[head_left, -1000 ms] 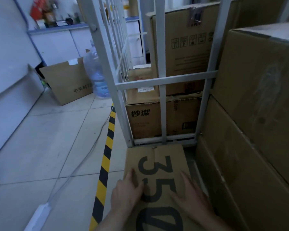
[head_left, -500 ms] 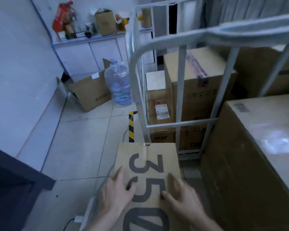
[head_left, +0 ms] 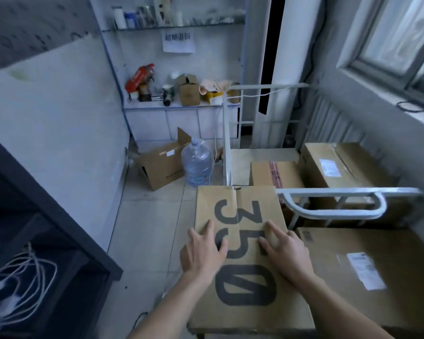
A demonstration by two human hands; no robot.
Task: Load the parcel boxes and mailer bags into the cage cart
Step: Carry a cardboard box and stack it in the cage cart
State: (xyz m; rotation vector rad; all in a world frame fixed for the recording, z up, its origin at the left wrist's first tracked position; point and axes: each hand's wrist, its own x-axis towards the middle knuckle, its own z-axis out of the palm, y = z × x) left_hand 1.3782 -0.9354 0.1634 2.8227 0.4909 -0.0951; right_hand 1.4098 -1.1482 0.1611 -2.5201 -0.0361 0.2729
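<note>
A brown parcel box [head_left: 240, 199] printed with a large black "350" is in front of me, its far edge level with the corner of the white cage cart [head_left: 340, 192]. My left hand [head_left: 203, 253] lies flat on the box's top near its left edge, fingers spread. My right hand [head_left: 287, 255] lies flat on the top near the right edge. Inside the cart sit two brown boxes, one with red tape [head_left: 274, 174] and one with a white label [head_left: 340, 165]. How the box is held up from below is hidden.
A big labelled carton [head_left: 377, 277] stands right of the "350" box. On the tiled floor ahead are a water bottle [head_left: 196, 165] and an open carton [head_left: 162, 167]. A dark bench [head_left: 47, 216] with white cables [head_left: 22, 277] is on my left.
The "350" box and my view have risen from floor level to the height of the cart's top rail. Both hands have stayed flat on the box's top.
</note>
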